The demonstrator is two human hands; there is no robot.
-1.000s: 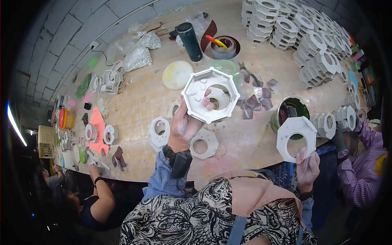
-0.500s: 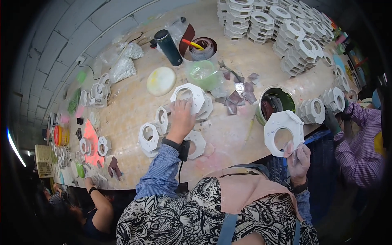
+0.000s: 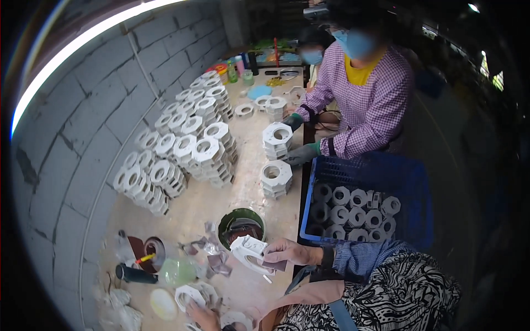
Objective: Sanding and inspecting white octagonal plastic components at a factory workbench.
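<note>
My right hand (image 3: pixel 287 252) grips a white octagonal ring (image 3: pixel 246 246) by its near side, closed round the rim beside the dark green bucket. A small brown square that looks like sandpaper (image 3: pixel 277 265) shows under those fingers. At the lower edge, my left hand (image 3: pixel 202 316) has its fingers closed over the rim of another white octagonal ring (image 3: pixel 189 294), which lies at the end of a short row. Part of this hand is cut off by the frame. Brown scraps (image 3: pixel 219 262) lie between the two hands.
The bucket (image 3: pixel 264 220) holds brown pieces. White ring stacks (image 3: pixel 207 151) line the wall side. A co-worker's gloved hands (image 3: pixel 302 154) hold a ring stack (image 3: pixel 277 140). A blue crate (image 3: pixel 309 218) of rings stands beside the table. A dark tumbler (image 3: pixel 136 273) lies near the sandpaper roll (image 3: pixel 154 252).
My view has swung right, bringing the co-worker and the blue crate into sight. The ring in my right hand has tipped over, and a brown square now shows under the fingers.
</note>
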